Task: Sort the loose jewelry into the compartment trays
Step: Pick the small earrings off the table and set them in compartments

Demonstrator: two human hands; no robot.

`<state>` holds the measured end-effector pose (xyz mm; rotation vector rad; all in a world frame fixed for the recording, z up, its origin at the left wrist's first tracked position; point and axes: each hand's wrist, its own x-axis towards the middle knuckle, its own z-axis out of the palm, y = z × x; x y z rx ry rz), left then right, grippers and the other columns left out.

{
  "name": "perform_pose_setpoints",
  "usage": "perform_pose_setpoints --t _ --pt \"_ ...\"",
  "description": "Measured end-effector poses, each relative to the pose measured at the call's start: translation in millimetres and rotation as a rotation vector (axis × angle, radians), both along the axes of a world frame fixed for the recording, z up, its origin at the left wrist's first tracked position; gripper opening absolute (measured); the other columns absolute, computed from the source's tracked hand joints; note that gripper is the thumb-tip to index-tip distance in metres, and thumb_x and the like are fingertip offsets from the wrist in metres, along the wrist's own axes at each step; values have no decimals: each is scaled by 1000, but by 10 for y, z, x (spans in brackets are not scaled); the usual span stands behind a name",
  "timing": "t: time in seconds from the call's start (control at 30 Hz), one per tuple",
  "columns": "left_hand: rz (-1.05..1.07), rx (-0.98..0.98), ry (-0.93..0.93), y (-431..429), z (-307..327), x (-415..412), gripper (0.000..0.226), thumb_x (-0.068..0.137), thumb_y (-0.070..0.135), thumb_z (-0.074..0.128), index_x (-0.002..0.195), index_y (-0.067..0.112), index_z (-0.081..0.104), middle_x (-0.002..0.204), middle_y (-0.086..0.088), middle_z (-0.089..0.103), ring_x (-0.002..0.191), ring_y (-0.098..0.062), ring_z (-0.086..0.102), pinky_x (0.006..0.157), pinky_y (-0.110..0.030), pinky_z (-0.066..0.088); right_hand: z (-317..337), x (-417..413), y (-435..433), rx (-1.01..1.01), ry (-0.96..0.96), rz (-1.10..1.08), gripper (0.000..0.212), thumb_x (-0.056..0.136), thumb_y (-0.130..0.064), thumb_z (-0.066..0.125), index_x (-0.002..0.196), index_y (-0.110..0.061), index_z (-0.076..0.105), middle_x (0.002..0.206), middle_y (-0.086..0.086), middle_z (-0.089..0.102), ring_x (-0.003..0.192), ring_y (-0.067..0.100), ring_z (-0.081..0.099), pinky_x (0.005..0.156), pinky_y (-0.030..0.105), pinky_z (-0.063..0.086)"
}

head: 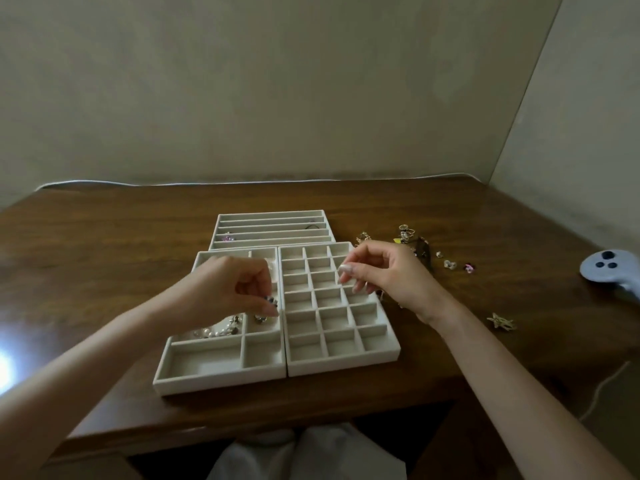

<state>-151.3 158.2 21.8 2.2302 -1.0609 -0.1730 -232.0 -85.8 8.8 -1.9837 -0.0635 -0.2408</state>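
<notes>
Nearest us, below the table (346,403) edge, we see pale cloth across the person's lap (311,452). On the dark wooden table sit three cream trays. The left tray (221,379), with a few large compartments, touches the grid tray (346,363) of many small cells on its right. Behind both lies the slotted tray (270,242) with long rows; a small pink piece (227,238) rests in one of its rows.

Our left hand (228,289) hovers over the left tray, fingers curled in a narrow pinch on a small dark-stoned piece (271,301) above a compartment on the tray's right side. A ring-like piece (260,319) lies in that compartment just below, and a pearl strand (216,331) lies in the wide compartment beside it.

Our right hand (384,275) is held over the grid tray's right edge, thumb and forefinger close together; we cannot tell whether anything is between them.

The loose jewelry (415,244) lies scattered on the table to the right of the trays, with a gold star-shaped piece (500,322) apart, nearer us. A pale blue controller (611,270) sits at the far right edge.
</notes>
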Motion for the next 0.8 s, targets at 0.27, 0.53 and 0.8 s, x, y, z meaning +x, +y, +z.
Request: perform_pose_setpoints --t 0.27,0.53,0.8 --pt "-84 210 2 124 -135 -171 19 67 25 81 65 30 63 68 13 62 69 -4 57 64 -17 46 9 -104 -56 2 -43 -69 6 89 -13 62 92 -9 66 83 5 73 69 17 65 61 25 52" --pt "-74 234 -137 96 -176 -155 20 73 29 76 66 38 60 77 14 59 70 -4 51 62 -15 42 22 -194 -87 -15 -44 -106 5 89 -14 63 91 -11 66 83 6 72 69 20 66 60 25 50" --pt "-19 -8 -189 -262 49 -221 9 82 27 67 79 23 60 73 1 61 65 -13 52 62 -27 43 136 -374 -312 -70 -41 -225 4 88 -16 63 90 -15 66 83 2 73 63 15 63 55 22 47"
